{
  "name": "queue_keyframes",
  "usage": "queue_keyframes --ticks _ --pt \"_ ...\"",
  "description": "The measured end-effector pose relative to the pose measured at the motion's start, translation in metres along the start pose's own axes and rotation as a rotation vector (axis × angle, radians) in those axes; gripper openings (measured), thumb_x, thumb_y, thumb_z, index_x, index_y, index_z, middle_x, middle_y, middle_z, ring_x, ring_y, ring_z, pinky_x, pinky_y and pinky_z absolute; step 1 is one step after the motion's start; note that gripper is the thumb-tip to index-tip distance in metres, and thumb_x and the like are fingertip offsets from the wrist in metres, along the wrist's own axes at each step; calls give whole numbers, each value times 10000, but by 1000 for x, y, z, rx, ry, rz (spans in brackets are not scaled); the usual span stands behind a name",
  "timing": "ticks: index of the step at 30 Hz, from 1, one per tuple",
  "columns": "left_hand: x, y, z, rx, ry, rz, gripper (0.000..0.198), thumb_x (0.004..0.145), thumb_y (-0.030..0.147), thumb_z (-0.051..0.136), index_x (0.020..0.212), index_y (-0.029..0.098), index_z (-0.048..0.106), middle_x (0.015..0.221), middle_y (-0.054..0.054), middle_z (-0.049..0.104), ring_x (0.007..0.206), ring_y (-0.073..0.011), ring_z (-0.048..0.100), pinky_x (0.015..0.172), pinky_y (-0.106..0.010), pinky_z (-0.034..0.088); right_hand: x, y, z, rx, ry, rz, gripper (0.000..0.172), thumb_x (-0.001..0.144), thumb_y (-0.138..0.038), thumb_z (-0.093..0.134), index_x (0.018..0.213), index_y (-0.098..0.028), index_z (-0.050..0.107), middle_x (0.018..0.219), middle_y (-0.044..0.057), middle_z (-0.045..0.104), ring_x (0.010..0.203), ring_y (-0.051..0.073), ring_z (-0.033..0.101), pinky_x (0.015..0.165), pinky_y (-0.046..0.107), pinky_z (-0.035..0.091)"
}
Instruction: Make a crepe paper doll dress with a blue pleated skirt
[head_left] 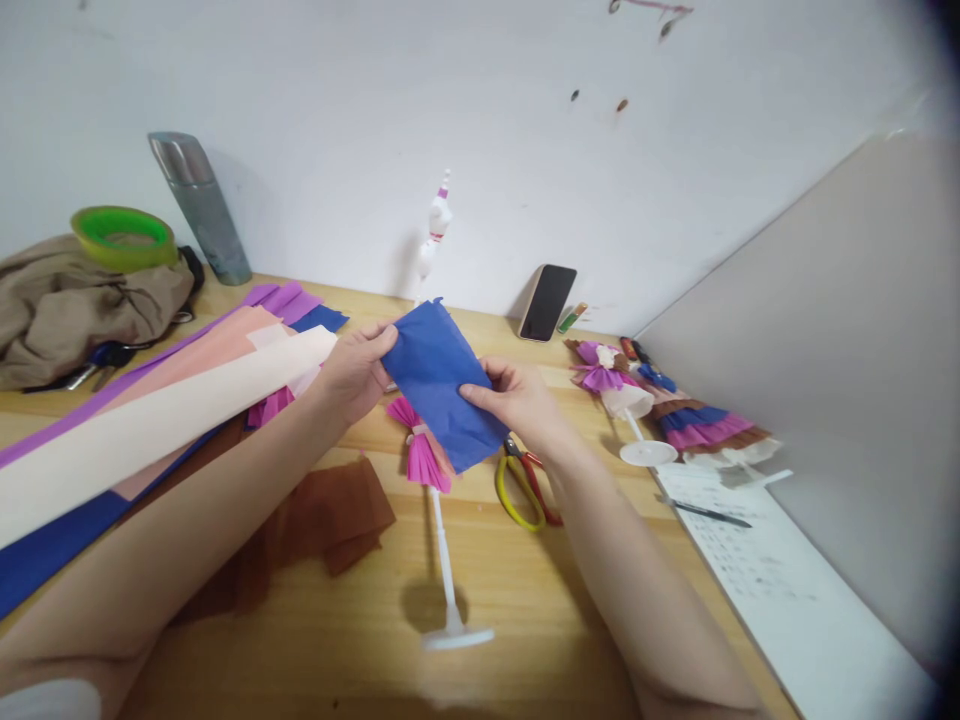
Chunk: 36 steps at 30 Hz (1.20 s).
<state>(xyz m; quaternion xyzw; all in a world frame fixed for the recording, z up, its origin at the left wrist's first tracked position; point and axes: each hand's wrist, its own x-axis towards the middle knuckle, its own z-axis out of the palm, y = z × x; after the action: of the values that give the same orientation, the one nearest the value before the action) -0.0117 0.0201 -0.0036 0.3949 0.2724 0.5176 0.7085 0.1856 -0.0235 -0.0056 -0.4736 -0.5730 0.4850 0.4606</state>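
A blue piece of crepe paper [444, 385] is stretched between my two hands. My left hand [361, 368] pinches its upper left edge, and my right hand [521, 398] grips its right side with the thumb on top. Below and partly behind the blue sheet lies a white stand [444, 555] with a round base, carrying gathered pink paper [426, 458] tied with a pale band. Scissors [523, 485] with yellow and red handles lie beside my right wrist. A folded brown paper [341, 510] rests on the table, left of the stand.
Long paper strips [172, 430] in several colours cover the left side. A bottle [202, 210], green tape roll [124, 238] and brown cloth [82, 305] stand behind them. A phone [547, 302] leans on the wall. Paper-dressed stands [649, 453] and a pen [709, 513] on written paper lie right.
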Motion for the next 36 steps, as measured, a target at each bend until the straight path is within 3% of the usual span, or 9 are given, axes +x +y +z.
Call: queue_keyframes --ticks 5,10,12,18,25,28,32,34,36 --pt "-2 2 2 34 10 -10 214 828 182 644 1015 97 704 842 -98 756 701 -187 698 633 -281 548 2 1 -5 -62 38 8 164 633 -289 749 674 -189 627 614 -40 638 550 123 562 554 253 451" --pt "-5 0 3 59 -36 -21 284 785 243 709 1033 105 704 841 -91 747 695 -188 682 617 -284 536 3 2 -2 36 13 -118 412 672 -362 798 1032 -210 671 1056 49 724 978 203 664 833 318 518" --pt "-7 -1 6 64 -65 -12 295 768 254 731 1021 102 711 852 -91 745 715 -182 676 636 -275 532 2 4 1 144 -8 -118 502 665 -365 818 1120 -232 654 1148 55 712 1023 211 664 862 330 524" --pt "-14 3 15 55 -51 17 238 736 253 761 921 108 732 765 -62 730 658 -139 645 651 -246 524 -4 4 10 206 -29 55 294 610 -359 847 811 -184 724 781 20 749 644 160 663 658 297 540" --pt "-15 3 15 91 -11 102 236 729 268 757 931 148 734 760 -32 731 632 -129 633 625 -246 526 -5 0 11 152 7 18 207 630 -299 801 786 -188 723 745 4 738 649 160 649 640 288 513" --pt "-21 3 19 318 61 294 187 757 235 717 929 169 752 791 -24 745 661 -132 641 624 -240 520 -6 -1 11 129 41 39 156 624 -264 761 741 -177 705 691 -6 717 615 152 631 611 271 490" --pt "-33 4 27 626 147 625 163 780 173 689 921 192 768 957 -22 765 907 -166 673 825 -263 530 -8 -8 14 296 29 126 126 547 -213 712 655 -162 674 586 -14 679 514 129 588 542 242 460" --pt "-37 5 30 598 183 596 177 795 195 688 956 194 761 960 -22 760 881 -160 673 792 -256 535 -9 -12 17 409 3 163 149 513 -197 708 655 -156 685 568 -9 680 505 132 597 554 247 482" --pt "-37 7 30 446 210 436 204 802 229 690 997 199 742 875 -12 751 746 -138 662 669 -236 530 -9 -15 20 478 -19 188 172 501 -193 730 665 -152 698 575 2 693 510 135 611 564 249 500"
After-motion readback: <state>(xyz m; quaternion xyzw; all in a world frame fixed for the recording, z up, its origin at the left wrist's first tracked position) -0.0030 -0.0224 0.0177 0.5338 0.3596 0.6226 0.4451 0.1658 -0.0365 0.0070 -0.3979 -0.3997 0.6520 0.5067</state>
